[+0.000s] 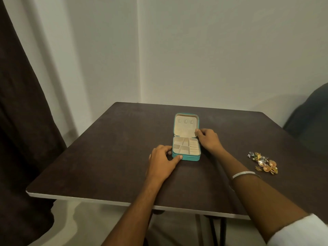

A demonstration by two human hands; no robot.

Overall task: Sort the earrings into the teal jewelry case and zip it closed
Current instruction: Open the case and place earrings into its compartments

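The teal jewelry case (186, 139) lies open near the middle of the dark brown table (106, 148). Its lid (185, 126) stands tilted back on the far side, showing a beige lining with three small tabs in a row near the top. The base (186, 149) sits flat, nearer the person, and is divided into several beige compartments; a ridged section runs along its right side. No item can be made out in any compartment.

The left hand (162, 162) rests on the table against the near left corner of the base, thumb touching the teal side wall and fingers curled along the left edge. It is braced against the case, not closed around it.

The right hand (208, 140) is at the right side of the case, fingertips on the lower right edge of the lid, near the hinge line. Whether the fingers pinch the lid edge or merely press on it cannot be told. A pale bangle (245, 174) circles the right wrist.

The earrings (263, 162) lie in a loose heap on the table well to the right of the case, apart from both hands. They are gold and orange pieces mixed with a few silver ones; single pairs cannot be distinguished.

A dark curtain (23, 103) hangs at the left, beside the table.
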